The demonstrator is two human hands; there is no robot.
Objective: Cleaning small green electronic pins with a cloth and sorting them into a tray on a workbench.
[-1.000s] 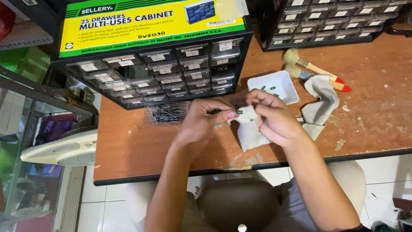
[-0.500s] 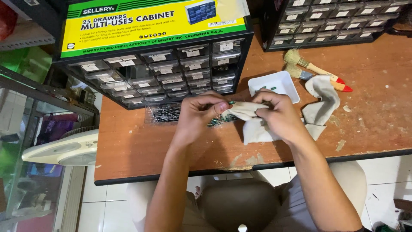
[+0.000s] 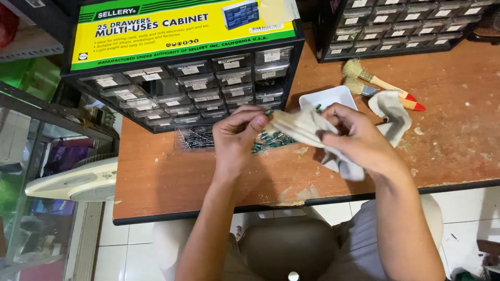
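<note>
My left hand [image 3: 240, 136] pinches a small green component with thin wire leads at its fingertips, just above a clear pulled-out drawer [image 3: 208, 139] that holds several similar green parts. My right hand [image 3: 359, 136] grips a pale cloth [image 3: 302, 127] and presses one end of it against the part in my left fingers. The rest of the cloth trails right across the wooden table [image 3: 458, 140]. A small white square tray [image 3: 327, 98] sits just behind my hands.
A black cabinet of many small clear drawers [image 3: 198, 86] with a yellow and green label on top stands behind the left hand. A second drawer cabinet [image 3: 396, 23] is at the back right. Two brushes [image 3: 380, 86] lie right of the tray. A white fan [image 3: 78, 179] stands below left.
My hands shifted slightly; the left hand has lifted a green part to the cloth, and the right hand has drawn the cloth out towards the left.
</note>
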